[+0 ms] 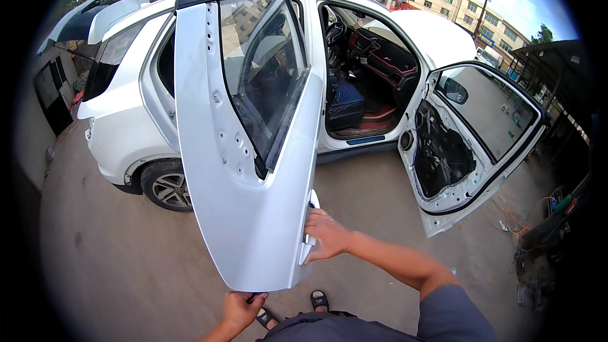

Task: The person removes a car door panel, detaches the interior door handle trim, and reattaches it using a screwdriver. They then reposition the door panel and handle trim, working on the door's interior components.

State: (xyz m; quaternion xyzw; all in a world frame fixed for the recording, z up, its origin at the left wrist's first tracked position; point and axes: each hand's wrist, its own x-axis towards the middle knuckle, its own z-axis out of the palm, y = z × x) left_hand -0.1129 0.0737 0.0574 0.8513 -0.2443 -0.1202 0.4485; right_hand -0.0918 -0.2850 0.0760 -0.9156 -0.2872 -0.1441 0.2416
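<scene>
In front of me stands a white car door (253, 228) with a window (259, 57) and a row of holes along its bare frame. My left hand (242, 309) is closed at the door's near edge, its fingers partly hidden beneath. On the right side of the door, my right hand (328, 235) is closed around the white door handle (306, 251). Part of the handle shows above and below that hand. Behind the door is a white car (123, 104), with its rear wheel (168, 185) to the left.
The car's front door (443, 145) hangs open at right, its inner trim off. The seat (348, 95) shows through the opening. The tailgate (88, 22) is raised at far left. Cables and tools (538, 215) lie at the right edge. Concrete ground (114, 266) surrounds my sandalled feet.
</scene>
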